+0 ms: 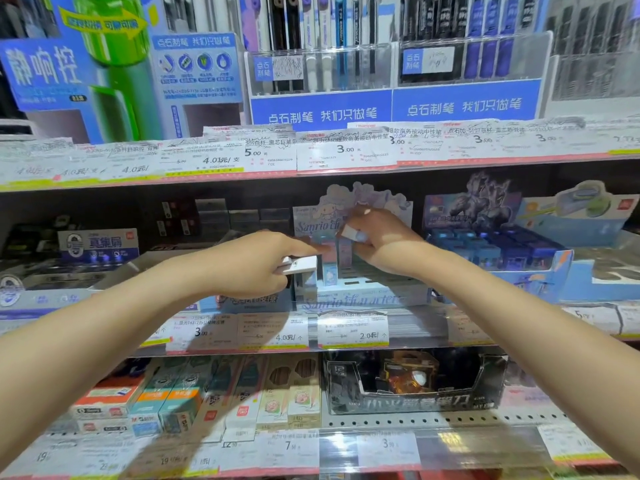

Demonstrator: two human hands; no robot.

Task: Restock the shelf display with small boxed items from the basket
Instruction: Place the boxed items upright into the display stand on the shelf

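The middle shelf (pixel 346 327) carries a pastel cartoon display box (pixel 360 292), its lettering partly hidden behind both forearms. The left hand (pixel 249 268) pinches a small white box (pixel 300 265) at the display's left edge; the right hand (pixel 377 240) curls round another small box (pixel 353 233) (blurred, print unreadable) above the display's slots.
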